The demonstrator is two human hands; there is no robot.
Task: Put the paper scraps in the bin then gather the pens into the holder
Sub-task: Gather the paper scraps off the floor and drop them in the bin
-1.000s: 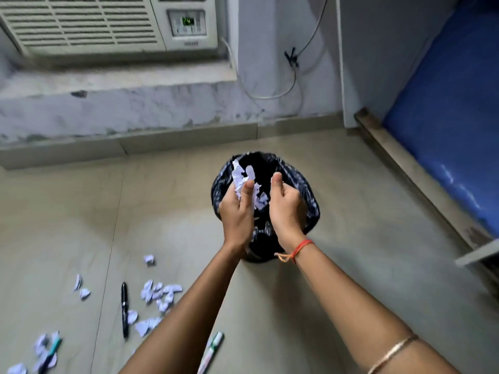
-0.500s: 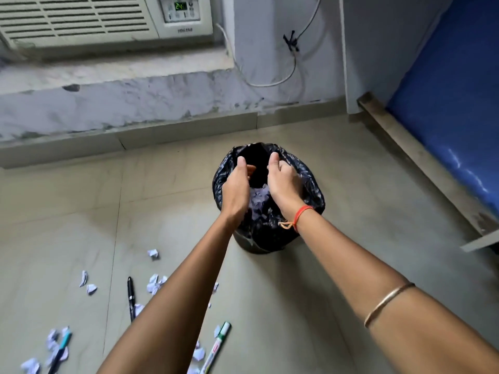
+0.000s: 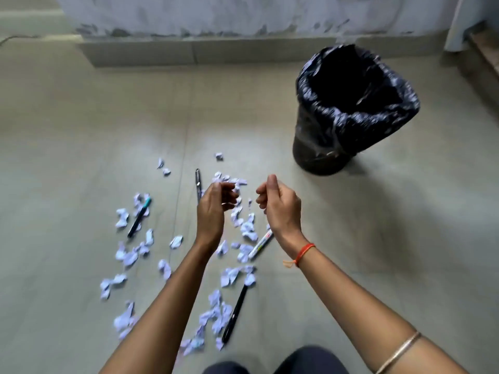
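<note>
Several crumpled white paper scraps lie scattered over the tiled floor at the lower left and middle. Among them lie a teal-capped pen, a thin black pen, a white marker and a black pen. The bin, lined with a black bag, stands upright at the upper right. My left hand and my right hand hover side by side above the scraps, fingers curled loosely, nothing visible in either. No pen holder is in view.
A low tiled skirting and a stained wall run along the back. A wooden bed edge shows at the far right. My dark-clothed knee is at the bottom edge.
Both hands have drawn back from the bin mouth and come down over the scraps on the floor. The view has swung left and down, so the bin now sits at the upper right.
</note>
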